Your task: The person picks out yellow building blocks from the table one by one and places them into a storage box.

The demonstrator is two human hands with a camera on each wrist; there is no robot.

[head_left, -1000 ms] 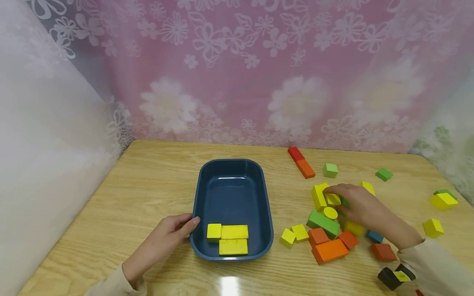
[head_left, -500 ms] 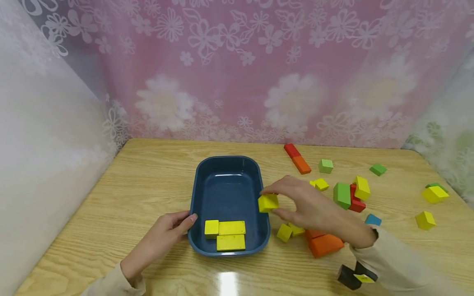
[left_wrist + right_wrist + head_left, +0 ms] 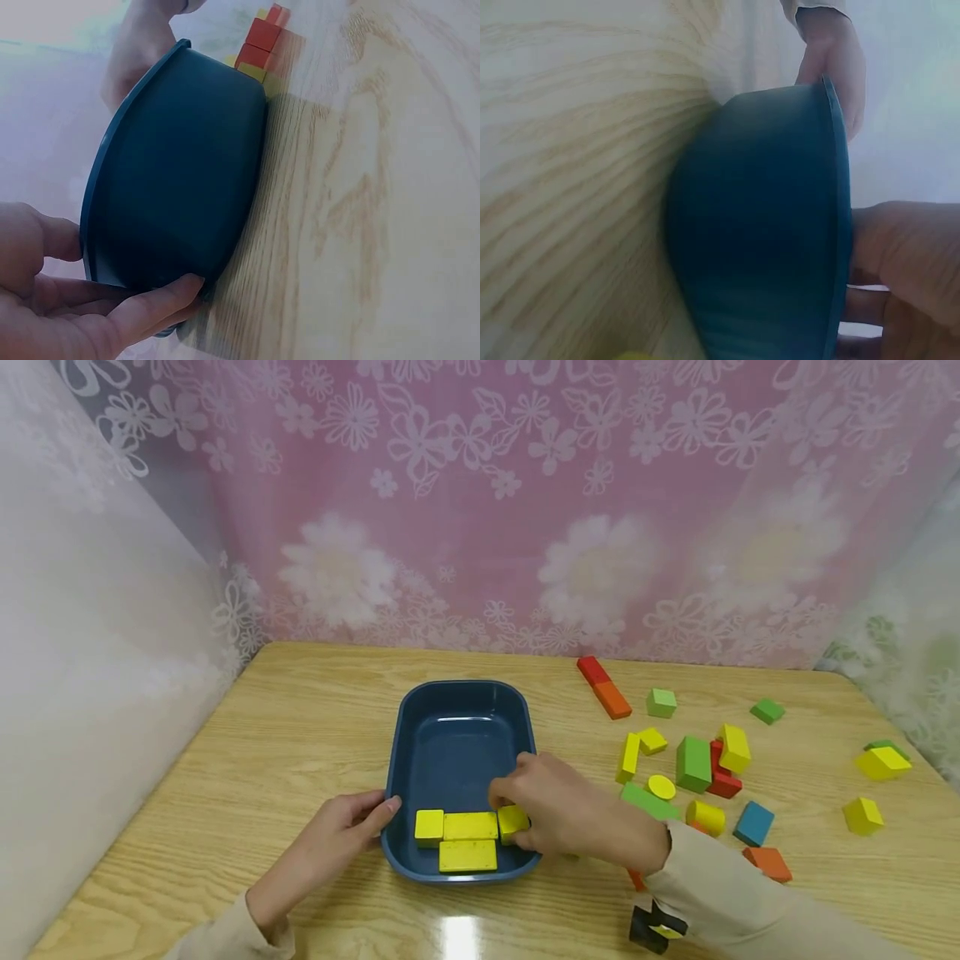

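Note:
A dark blue tray (image 3: 459, 760) stands on the wooden table. Inside its near end lie two flat yellow blocks (image 3: 470, 826) and, to their left, a yellow cube (image 3: 429, 827). My left hand (image 3: 337, 827) grips the tray's left wall, thumb over the rim and fingers along the outside, as the left wrist view shows. My right hand (image 3: 562, 810) reaches over the right rim and pinches another yellow cube (image 3: 512, 821) at the right end of the upper flat block. In the right wrist view the tray wall hides that cube.
Right of the tray lie loose blocks: a green block (image 3: 693, 764), a yellow cylinder (image 3: 706, 817), a blue block (image 3: 754, 823) and several others. Two red and orange blocks (image 3: 603, 687) lie end to end farther back. A floral curtain (image 3: 465, 527) hangs behind the table.
My right hand has picked a yellow cube from the pile, carried it left and lowered it into the tray. My left hand has stayed at the tray's left side.

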